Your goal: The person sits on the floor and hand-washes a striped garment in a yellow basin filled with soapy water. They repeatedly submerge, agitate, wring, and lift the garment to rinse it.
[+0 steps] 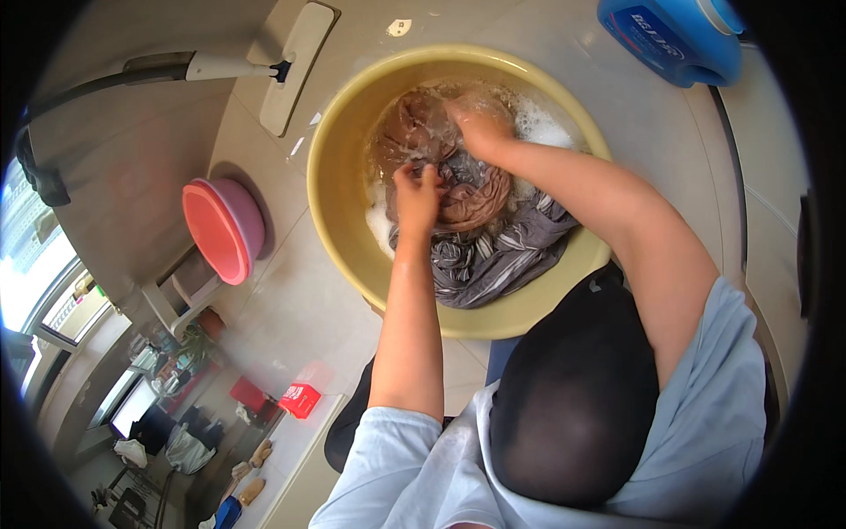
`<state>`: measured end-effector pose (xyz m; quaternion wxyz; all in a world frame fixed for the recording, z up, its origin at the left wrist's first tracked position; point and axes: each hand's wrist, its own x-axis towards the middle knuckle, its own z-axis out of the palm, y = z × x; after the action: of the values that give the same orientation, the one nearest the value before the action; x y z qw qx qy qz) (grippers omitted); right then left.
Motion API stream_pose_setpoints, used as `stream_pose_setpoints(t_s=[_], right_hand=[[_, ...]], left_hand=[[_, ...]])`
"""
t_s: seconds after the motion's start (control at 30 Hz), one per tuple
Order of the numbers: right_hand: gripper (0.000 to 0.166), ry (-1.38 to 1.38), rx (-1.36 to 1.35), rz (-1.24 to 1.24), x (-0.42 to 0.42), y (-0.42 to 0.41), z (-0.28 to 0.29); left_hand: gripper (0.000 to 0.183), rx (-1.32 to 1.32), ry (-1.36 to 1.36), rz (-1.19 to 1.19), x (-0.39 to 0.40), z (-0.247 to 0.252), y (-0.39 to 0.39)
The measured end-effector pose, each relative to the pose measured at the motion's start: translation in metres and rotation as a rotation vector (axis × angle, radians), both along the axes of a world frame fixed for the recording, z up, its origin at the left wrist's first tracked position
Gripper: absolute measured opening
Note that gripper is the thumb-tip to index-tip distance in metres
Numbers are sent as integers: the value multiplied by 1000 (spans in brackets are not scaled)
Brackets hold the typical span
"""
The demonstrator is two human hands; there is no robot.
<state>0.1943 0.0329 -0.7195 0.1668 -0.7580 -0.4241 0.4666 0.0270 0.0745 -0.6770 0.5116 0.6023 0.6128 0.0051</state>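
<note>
Brown wet cloth lies twisted in soapy water inside a large yellow plastic basin. My left hand rests on the cloth's left side with its fingers bent; whether it grips a fold cannot be made out. Farther up, my right hand is blurred and partly in the splashing water at the cloth's upper edge, its fingers hidden. A grey striped cloth is bunched along the basin's near side, partly out of the water. White suds float at the upper right.
A blue detergent bottle stands at the top right. Left of the basin, a flat mop touches the floor, and pink and red basins lean by the wall. A red box is at the lower left.
</note>
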Motion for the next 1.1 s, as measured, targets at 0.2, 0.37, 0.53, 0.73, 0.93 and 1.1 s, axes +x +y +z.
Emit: stream_pose_setpoints(t_s=[0.2, 0.37, 0.53, 0.73, 0.93, 1.1], right_hand=[[33, 298, 444, -36, -48, 2, 71], [21, 431, 799, 264, -66, -36, 163], [32, 117, 938, 147, -74, -36, 131], [36, -44, 1020, 69, -65, -15, 91], [44, 3, 469, 192, -4, 9, 26], [63, 52, 114, -31, -2, 4, -11]], left_hand=[[75, -642, -943, 598, -23, -10, 22], [68, -706, -1156, 867, -2, 46, 1], [59, -252, -1186, 555, -3, 38, -28], [41, -104, -1282, 497, -30, -18, -28], [47, -394, -901, 863, -16, 52, -12], [55, -252, -719, 1011, -19, 57, -13]])
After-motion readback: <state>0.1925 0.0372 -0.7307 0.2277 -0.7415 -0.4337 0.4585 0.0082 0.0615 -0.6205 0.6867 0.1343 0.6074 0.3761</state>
